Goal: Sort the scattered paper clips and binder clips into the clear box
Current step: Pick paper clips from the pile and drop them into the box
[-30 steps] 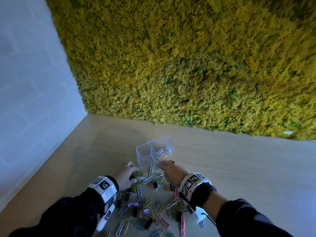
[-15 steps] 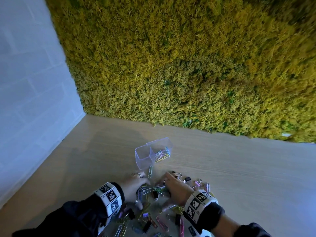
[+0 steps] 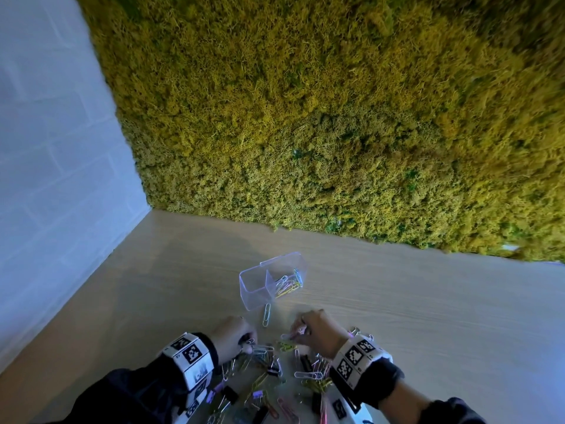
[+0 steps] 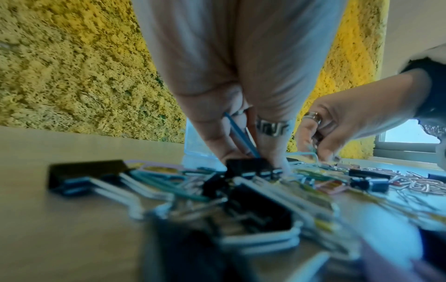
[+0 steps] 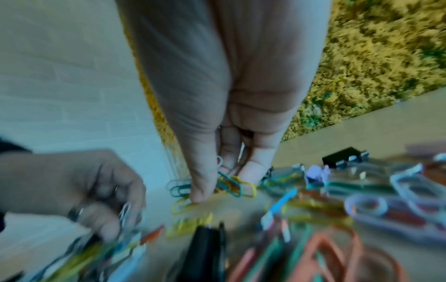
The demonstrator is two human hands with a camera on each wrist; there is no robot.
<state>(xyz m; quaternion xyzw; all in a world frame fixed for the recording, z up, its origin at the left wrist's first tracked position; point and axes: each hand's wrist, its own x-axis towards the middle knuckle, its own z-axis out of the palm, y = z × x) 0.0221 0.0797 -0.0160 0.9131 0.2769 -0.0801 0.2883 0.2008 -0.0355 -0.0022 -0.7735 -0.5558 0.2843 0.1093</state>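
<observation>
Nearest the camera, a loose heap of paper clips (image 3: 307, 374) and binder clips (image 3: 276, 370) lies on the pale wood-grain table (image 3: 428, 316). The paper clips are thin bent wire loops coated in pink, yellow, green, blue and white; the binder clips are small black folded-metal wedges with silvery wire handles, and a few are lilac. In the left wrist view one black binder clip (image 4: 251, 167) sits right at the fingertips, its boxy body matte and its hinge barrels shiny.

Both wrists wear white bands printed with black square markers over dark sleeves. The left hand (image 3: 234, 336) is bent down into the pile, thumb and fingers drawn together on a blue paper clip (image 4: 239, 136) that stands up between them; a wide patterned metal ring shows on one finger. The right hand (image 3: 318, 330) is likewise curled over the heap, its thumb and fingertips pinching a small bunch of teal and yellow paper clips (image 5: 231, 184) just off the tabletop, with one white clip showing between the fingers.

Just beyond the hands a single pale paper clip (image 3: 266, 314) lies alone on the wood. Past it stands the clear box (image 3: 256, 289), a rectangular see-through plastic tray with rounded corners and a thin divider across its middle. The right compartment holds a few coloured paper clips; the left one looks bare.

Farther back the table meets a wall of shaggy yellow-green moss (image 3: 336, 117), and at the left a smooth white tiled wall (image 3: 55, 133).
</observation>
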